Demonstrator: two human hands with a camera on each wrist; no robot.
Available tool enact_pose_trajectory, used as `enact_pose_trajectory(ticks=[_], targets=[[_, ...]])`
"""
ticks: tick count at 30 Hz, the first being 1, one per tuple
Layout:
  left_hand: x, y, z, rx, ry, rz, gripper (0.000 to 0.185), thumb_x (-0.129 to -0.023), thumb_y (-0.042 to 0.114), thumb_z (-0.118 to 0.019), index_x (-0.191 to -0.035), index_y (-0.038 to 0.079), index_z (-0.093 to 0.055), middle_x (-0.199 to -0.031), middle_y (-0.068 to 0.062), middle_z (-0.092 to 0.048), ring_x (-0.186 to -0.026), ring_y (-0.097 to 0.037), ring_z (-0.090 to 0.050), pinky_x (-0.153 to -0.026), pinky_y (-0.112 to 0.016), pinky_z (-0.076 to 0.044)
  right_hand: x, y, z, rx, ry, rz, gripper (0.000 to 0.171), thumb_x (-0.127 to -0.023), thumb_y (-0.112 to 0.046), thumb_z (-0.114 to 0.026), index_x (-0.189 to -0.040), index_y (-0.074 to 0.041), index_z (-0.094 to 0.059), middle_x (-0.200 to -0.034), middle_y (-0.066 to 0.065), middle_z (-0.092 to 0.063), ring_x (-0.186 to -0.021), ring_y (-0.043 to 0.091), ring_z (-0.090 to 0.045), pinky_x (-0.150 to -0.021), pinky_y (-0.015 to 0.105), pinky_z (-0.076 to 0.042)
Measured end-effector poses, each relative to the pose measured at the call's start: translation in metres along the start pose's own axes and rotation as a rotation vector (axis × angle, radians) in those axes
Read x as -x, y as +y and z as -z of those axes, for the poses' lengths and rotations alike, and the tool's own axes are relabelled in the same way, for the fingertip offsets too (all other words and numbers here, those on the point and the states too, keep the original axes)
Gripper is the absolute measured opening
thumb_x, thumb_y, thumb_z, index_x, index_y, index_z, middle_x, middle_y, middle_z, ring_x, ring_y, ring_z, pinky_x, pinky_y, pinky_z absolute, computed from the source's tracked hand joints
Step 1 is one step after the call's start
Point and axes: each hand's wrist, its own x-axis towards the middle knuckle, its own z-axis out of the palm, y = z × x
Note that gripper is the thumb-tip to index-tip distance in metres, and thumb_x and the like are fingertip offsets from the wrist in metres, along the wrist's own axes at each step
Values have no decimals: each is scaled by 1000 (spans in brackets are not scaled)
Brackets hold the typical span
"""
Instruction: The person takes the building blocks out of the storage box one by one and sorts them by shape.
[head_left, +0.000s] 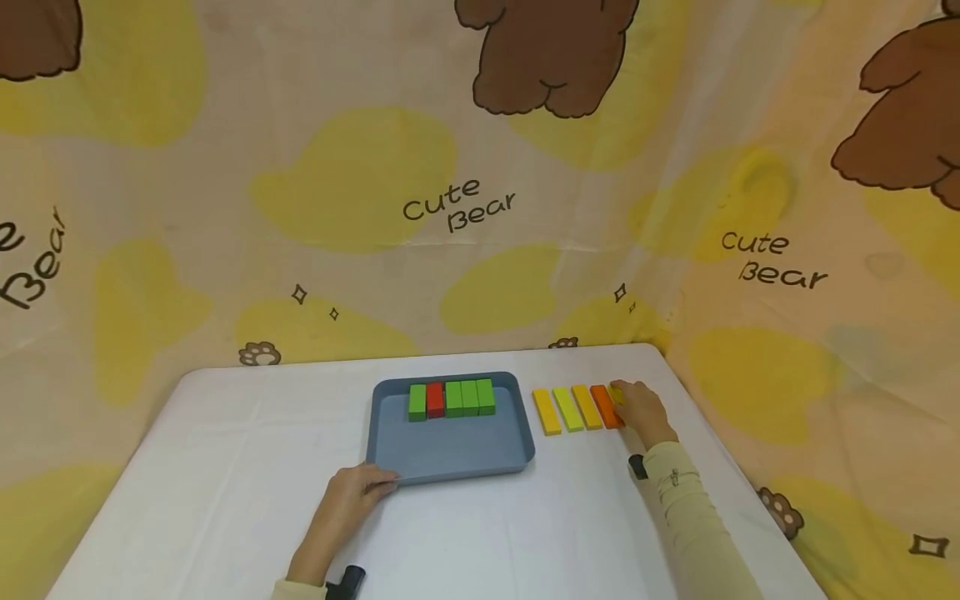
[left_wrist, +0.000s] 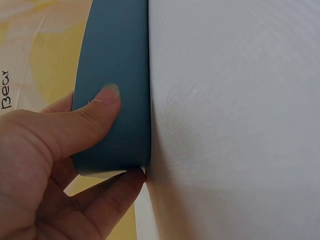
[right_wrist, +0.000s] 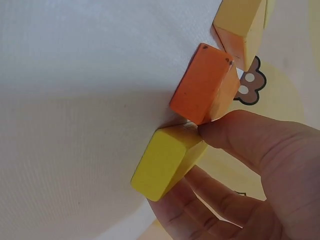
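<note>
Fingers [right_wrist: 220,137] of the right hand [head_left: 645,412] pinch a yellow block [right_wrist: 167,162] at the right end of a row of blocks [head_left: 576,408], just beside the orange block [right_wrist: 205,90], near the worktop's [head_left: 225,467] right edge. Thumb and fingers of the left hand [head_left: 352,496] grip the blue tray's [head_left: 450,467] near left corner. Green and red blocks [head_left: 452,398] line the tray's far wall. "Cute Bear" is printed on the backdrop cloth [head_left: 457,204]. Bare worktop lies in front.

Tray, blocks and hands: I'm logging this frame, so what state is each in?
Blue tray: flat on the table, corner pinched by left hand.
Green and red blocks: lined up inside tray.
Yellow block: in right hand grip.
Orange block: lying beside it.
</note>
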Motion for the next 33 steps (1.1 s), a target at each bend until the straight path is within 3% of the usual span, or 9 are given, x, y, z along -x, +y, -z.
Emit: enact_pose_trajectory(ticks=[11,15,19,24,33], targets=[[-1,0,3,9,-7,16,12,-82,9,-76,-93,13,-79,-92,-3,-77,-95,-28,-73,-85,-43,-59,-5,-2,7,1,-36,0,45,-94,-13,-62,-136,1,-52,-131,30,-56,-119,48,-52,-104,62,-44],[-1,-1,3,15,-5,19,12,-82,9,-76,-92,13,-79,-92,-3,-77,-95,-27,-73,-85,-43,-59,-4,-5,6,-16,25,-13,43,-95,-14,-60,-135,0,-53,-127,30,-57,-112,45,-56,-101,60,-47],[0,-2,0,19,-9,22,11,-81,10,-76,-91,14,-79,-92,-2,-77,-95,-27,-73,-85,-42,-59,0,-16,6,-57,146,17,38,-96,-15,-58,-131,-1,-58,-118,27,-62,-102,40,-61,-92,55,-54],[0,-2,-1,20,-1,15,11,-81,10,-76,-91,14,-79,-91,-1,-77,-94,-26,-73,-84,-41,-60,3,-45,10,-80,251,102,35,-94,-15,-61,-127,-4,-62,-111,23,-67,-94,37,-66,-80,50,-58],[0,-2,-2,16,-9,13,12,-81,9,-76,-91,15,-79,-91,-2,-77,-95,-27,-73,-85,-42,-59,9,-116,15,-115,290,170,33,-95,-18,-61,-126,-9,-65,-107,15,-69,-89,29,-67,-75,43,-59]])
